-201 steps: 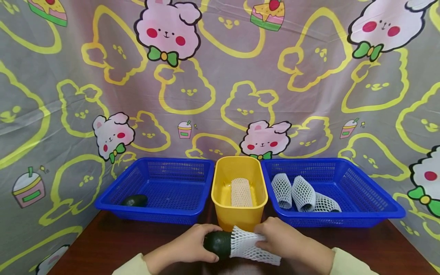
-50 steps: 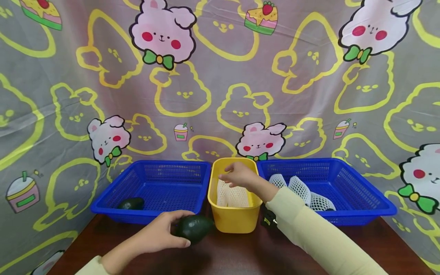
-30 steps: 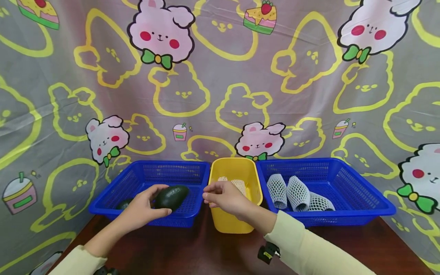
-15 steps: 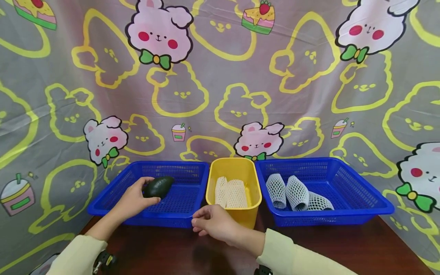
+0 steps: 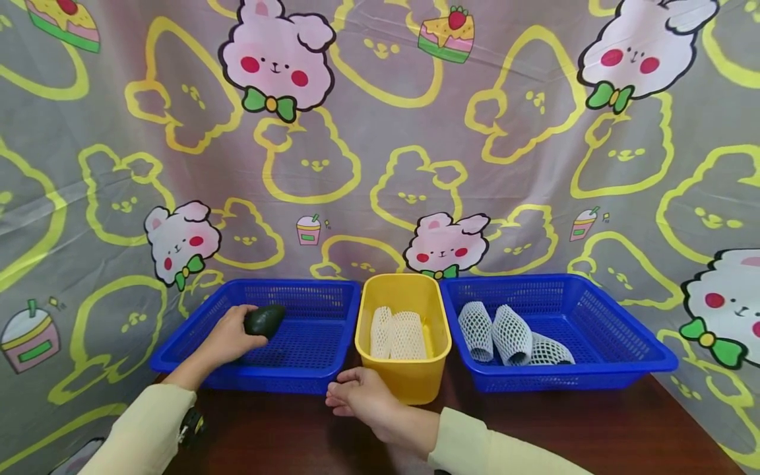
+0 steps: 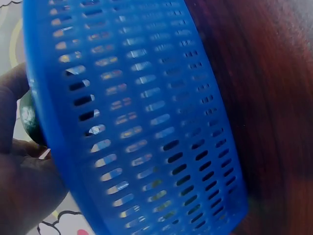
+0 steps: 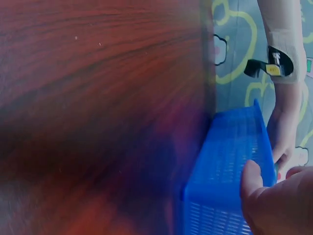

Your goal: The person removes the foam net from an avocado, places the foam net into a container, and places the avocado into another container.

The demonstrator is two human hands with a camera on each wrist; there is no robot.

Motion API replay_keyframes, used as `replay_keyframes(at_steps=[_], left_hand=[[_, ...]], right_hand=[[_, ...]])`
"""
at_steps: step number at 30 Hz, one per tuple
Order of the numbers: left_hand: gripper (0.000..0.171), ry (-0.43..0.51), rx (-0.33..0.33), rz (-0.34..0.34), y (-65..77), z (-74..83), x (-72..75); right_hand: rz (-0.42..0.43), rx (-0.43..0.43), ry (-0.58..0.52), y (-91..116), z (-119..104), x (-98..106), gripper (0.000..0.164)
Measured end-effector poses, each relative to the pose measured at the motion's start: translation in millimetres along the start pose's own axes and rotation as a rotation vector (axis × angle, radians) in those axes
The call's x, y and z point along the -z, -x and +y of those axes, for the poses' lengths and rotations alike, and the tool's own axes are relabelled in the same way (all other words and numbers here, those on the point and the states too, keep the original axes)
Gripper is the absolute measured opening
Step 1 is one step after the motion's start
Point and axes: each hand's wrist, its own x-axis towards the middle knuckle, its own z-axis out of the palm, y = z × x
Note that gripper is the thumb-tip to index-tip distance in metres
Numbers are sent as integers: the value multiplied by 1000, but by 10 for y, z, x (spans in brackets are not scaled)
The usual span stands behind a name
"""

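My left hand (image 5: 228,338) grips a dark green avocado (image 5: 264,321) inside the left blue basket (image 5: 285,377), over its left part. In the left wrist view the basket wall hides most of that avocado (image 6: 30,117); whether it touches the basket floor I cannot tell. My right hand (image 5: 365,399) holds nothing, fingers loosely bent, in front of the yellow bin (image 5: 410,382) and near the left basket's front right corner. Two foam net sleeves (image 5: 407,336) stand in the bin. The right wrist view shows the thumb (image 7: 252,181) beside the basket corner.
Inside the right blue basket (image 5: 576,379) lie three dark things in white foam nets (image 5: 512,335). Both baskets flank the bin on a dark red-brown table (image 5: 285,435). A patterned cloth (image 5: 380,165) hangs behind them.
A foam net came off the avocado, and the bin now holds two. My left hand carried the avocado leftward into the left basket. My right hand went into the bin, then back to its front.
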Motion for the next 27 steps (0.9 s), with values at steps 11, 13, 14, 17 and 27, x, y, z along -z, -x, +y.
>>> replay_keyframes(at_steps=[11,13,14,17,27], left_hand=[[74,-68,4,-24,-190,-182,-124],[73,-72,7,-32,-212,-210,-144],[73,-73,11,-36,-221,-221,-153],[73,-84,6,-46,-248,-246,-170],[72,-145,73,-124,-307,-307,-224]], right_hand=[[97,68,-108,-104,121,-122,19],[118,68,-113,-116,111,-139,19],[130,70,-115,-124,103,-148,19],[159,69,-127,-151,79,-174,17],[165,13,-142,-222,66,-210,23]])
